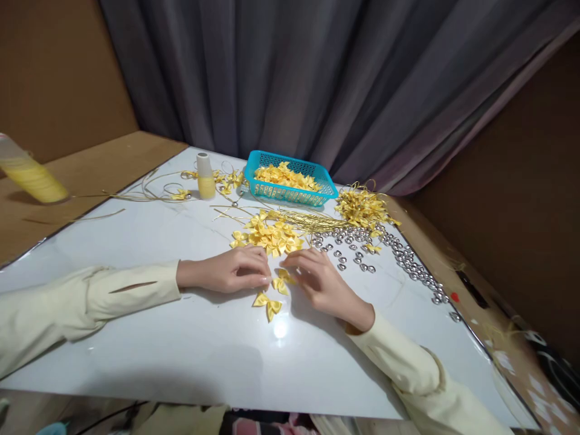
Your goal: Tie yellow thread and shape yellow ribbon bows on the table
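Observation:
My left hand point(244, 269) rests just above the white tabletop, its fingers curled and the thumb tip drawn up against them. Whatever it may pinch is too small to make out. Right at its fingertips lies a yellow ribbon bow point(281, 281). On the other side of that bow, my right hand point(319, 281) is arched, fingers bent and apart from the thumb, with nothing visible in it. A second yellow bow point(269, 306) lies nearer to me on the table. Just beyond both hands is a loose pile of yellow bows point(267, 229).
A blue plastic basket point(324, 196) with more bows stands at the back. Gold cords point(312, 221), silver bells point(408, 260) and a bunch of finished-looking bows point(362, 205) spread rightward. A yellow thread cone point(206, 181) stands back left; another cone point(34, 175) leans farther left.

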The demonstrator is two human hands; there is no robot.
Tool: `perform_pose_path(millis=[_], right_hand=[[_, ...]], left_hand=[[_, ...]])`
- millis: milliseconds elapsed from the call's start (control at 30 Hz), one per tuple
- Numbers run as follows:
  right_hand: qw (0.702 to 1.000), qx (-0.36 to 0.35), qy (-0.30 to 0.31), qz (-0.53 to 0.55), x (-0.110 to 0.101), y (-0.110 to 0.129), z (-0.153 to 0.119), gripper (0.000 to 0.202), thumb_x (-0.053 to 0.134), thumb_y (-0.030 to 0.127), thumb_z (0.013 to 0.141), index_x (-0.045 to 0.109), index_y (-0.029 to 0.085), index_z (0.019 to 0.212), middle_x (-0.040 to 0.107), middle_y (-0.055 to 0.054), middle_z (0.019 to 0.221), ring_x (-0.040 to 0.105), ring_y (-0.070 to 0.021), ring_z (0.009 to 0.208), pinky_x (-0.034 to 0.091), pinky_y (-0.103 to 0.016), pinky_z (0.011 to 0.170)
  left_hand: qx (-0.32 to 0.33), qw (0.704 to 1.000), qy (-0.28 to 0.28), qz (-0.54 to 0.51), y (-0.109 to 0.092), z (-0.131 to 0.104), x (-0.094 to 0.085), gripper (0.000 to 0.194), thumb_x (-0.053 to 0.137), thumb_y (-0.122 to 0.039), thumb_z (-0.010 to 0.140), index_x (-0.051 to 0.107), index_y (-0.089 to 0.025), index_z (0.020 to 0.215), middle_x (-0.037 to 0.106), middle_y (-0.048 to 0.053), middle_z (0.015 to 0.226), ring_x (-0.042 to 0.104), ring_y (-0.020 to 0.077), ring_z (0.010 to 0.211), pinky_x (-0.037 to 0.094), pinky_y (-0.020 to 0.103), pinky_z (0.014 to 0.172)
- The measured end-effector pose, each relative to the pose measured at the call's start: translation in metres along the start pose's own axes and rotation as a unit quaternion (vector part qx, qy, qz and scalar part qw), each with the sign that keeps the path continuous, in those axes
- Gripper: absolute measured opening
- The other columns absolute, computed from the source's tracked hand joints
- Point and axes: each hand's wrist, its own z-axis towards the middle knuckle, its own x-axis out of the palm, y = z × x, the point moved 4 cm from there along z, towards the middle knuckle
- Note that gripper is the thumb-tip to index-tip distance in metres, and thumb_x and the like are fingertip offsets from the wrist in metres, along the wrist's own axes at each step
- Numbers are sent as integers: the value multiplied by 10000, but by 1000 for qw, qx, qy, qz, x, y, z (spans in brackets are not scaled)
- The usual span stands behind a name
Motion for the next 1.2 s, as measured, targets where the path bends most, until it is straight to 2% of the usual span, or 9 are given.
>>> perform_pose_path(millis=[100, 233, 467, 600, 833, 1000, 1100, 1200], right_hand=[[999, -10, 35, -21, 9, 2, 0, 260, 480, 77, 867, 596, 196, 1067, 606, -65, 1095, 478, -213, 981, 313, -365, 837], [999, 9, 43, -29, 13, 3, 0, 234, 488, 22, 824, 586, 178, 967, 571, -63, 965, 459, -208, 923, 313, -341, 790], [999, 7, 40, 3, 17, 5, 1, 122, 558, 65, 827, 506, 172, 853, 539, -48, 936, 445, -199, 912, 322, -325, 795], [999, 6, 44, 14, 19, 4, 1, 119, 563, 77, 841, 498, 176, 850, 537, -45, 923, 442, -196, 900, 330, -326, 800], [998, 14, 66, 17, 24, 7, 4, 96, 579, 168, 876, 492, 172, 836, 536, -54, 923, 435, -203, 904, 323, -340, 803], [995, 31, 99, -14, 27, 9, 7, 138, 583, 137, 824, 452, 169, 797, 510, -38, 861, 418, -201, 857, 306, -343, 777], [994, 29, 102, -10, 27, 9, 7, 135, 580, 150, 824, 448, 171, 807, 500, -31, 836, 418, -200, 845, 299, -342, 767], [995, 29, 99, 9, 27, 7, 7, 131, 573, 143, 835, 448, 173, 808, 517, -30, 841, 420, -201, 858, 292, -341, 776]], left_hand=[[-33, 999, -21, -11, 5, -1, -2, 308, 411, -315, 976, 641, -159, 842, 647, 66, 844, 556, 166, 835, 426, 303, 811], [-59, 995, -60, 56, 10, -2, 0, 189, 493, -307, 937, 613, -165, 904, 613, 55, 873, 534, 169, 846, 406, 310, 813], [-7, 987, 7, 160, 3, 0, 12, 124, 532, -299, 929, 557, -182, 961, 626, 65, 969, 491, 204, 944, 327, 343, 878], [-4, 988, 8, 156, 4, -1, 13, 97, 483, -260, 949, 547, -187, 950, 625, 67, 994, 479, 210, 971, 312, 345, 887], [-19, 991, 25, 130, 10, 1, 11, 169, 512, -358, 942, 541, -192, 947, 586, 50, 1015, 442, 205, 946, 285, 344, 877], [-32, 993, 31, 107, 11, 1, 11, 209, 500, -412, 940, 539, -208, 968, 579, 44, 987, 435, 206, 928, 286, 343, 866], [-28, 993, 31, 113, 11, 0, 12, 194, 495, -395, 946, 542, -217, 1005, 586, 44, 998, 435, 208, 929, 285, 342, 862], [-26, 991, 35, 127, 11, 0, 12, 189, 487, -385, 950, 540, -204, 960, 583, 50, 1008, 432, 209, 935, 279, 344, 863]])
